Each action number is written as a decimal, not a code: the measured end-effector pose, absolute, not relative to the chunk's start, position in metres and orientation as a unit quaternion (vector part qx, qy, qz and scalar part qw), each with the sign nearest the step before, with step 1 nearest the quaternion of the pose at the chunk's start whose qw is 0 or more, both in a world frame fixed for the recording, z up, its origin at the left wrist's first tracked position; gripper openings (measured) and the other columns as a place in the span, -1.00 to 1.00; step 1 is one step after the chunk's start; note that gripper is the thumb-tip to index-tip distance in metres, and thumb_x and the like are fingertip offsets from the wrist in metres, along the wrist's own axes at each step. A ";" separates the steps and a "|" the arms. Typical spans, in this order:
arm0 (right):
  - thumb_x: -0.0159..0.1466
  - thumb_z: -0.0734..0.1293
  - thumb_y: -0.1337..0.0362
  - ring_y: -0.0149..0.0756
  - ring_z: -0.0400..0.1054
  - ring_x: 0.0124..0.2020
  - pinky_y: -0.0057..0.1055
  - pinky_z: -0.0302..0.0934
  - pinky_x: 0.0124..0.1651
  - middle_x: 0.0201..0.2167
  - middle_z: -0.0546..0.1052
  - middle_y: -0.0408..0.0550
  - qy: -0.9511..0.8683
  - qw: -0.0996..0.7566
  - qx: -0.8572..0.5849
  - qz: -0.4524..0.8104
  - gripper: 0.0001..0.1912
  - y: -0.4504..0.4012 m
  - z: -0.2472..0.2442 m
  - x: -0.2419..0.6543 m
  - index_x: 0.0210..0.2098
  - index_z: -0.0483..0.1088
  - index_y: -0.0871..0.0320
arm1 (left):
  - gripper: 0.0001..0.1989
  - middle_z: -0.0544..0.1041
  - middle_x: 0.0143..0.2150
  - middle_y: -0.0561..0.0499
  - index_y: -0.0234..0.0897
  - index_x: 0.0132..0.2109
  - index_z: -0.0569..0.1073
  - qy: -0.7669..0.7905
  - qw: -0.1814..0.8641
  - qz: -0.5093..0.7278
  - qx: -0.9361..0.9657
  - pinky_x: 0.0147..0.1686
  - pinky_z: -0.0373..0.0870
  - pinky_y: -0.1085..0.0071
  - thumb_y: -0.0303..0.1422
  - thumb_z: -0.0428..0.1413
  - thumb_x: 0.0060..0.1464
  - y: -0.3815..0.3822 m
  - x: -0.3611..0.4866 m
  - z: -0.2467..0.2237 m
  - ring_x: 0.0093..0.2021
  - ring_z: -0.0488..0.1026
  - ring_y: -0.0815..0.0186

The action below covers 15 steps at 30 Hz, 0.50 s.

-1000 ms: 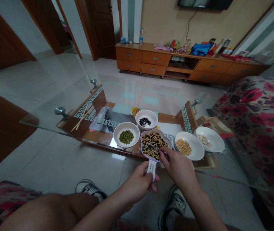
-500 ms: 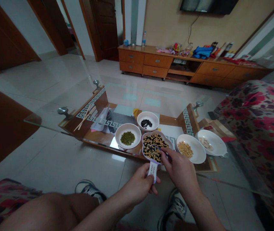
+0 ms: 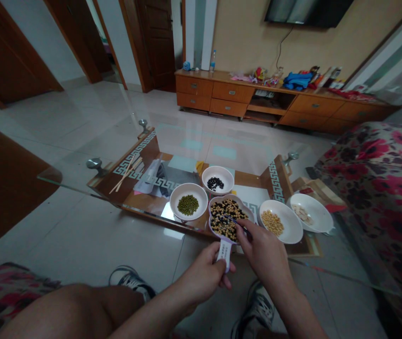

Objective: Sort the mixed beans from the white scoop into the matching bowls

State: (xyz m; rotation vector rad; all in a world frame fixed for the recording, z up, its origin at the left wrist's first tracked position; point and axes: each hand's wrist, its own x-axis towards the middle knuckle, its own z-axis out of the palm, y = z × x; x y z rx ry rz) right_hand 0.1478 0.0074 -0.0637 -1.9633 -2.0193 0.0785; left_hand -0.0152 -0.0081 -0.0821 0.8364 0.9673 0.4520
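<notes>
The left hand (image 3: 209,270) has its fingers wrapped round the handle (image 3: 225,253) of a lavender-rimmed, scalloped dish (image 3: 252,211) at the glass worktop's (image 3: 73,165) near edge; the right hand (image 3: 262,247) pinches a slim dark tool (image 3: 238,223) between its fingers, the tip (too small to make out clearly) over mixed beans (image 3: 221,227) in the dish, just beside a bowl (image 3: 176,196) of green beans (image 3: 188,205)
</notes>
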 end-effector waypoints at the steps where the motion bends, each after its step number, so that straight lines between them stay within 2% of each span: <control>1: 0.34 0.19 0.16 -0.28 0.50 -0.45 -0.45 0.14 -0.45 -0.40 0.62 -0.09 -0.707 0.163 -0.688 0.026 -0.71 0.007 -0.064 0.148 -0.14 0.51 0.05 | -0.65 0.49 -0.22 -0.03 -0.34 0.02 0.32 0.448 0.779 0.210 0.386 -0.44 0.21 0.46 -0.48 -0.11 0.08 -0.008 -0.015 -0.082 -0.55 0.35 0.49; 7: 0.35 0.18 0.16 -0.27 0.51 -0.42 -0.45 0.18 -0.42 -0.37 0.63 -0.07 -0.698 0.171 -0.694 0.033 -0.70 0.009 -0.061 0.142 -0.13 0.52 0.07 | -0.66 0.48 -0.23 -0.01 -0.32 0.02 0.32 0.446 0.782 0.211 0.382 -0.44 0.21 0.47 -0.46 -0.09 0.07 -0.008 -0.016 -0.080 -0.54 0.36 0.49; 15: 0.35 0.19 0.22 -0.29 0.51 -0.28 -0.43 0.27 -0.20 -0.21 0.62 -0.04 -0.715 0.263 -0.645 0.063 -0.71 0.023 -0.056 0.100 -0.07 0.50 0.08 | -0.69 0.43 -0.30 0.02 -0.35 -0.01 0.33 0.431 0.782 0.230 0.387 -0.45 0.24 0.45 -0.48 -0.09 0.10 -0.010 -0.016 -0.083 -0.54 0.34 0.47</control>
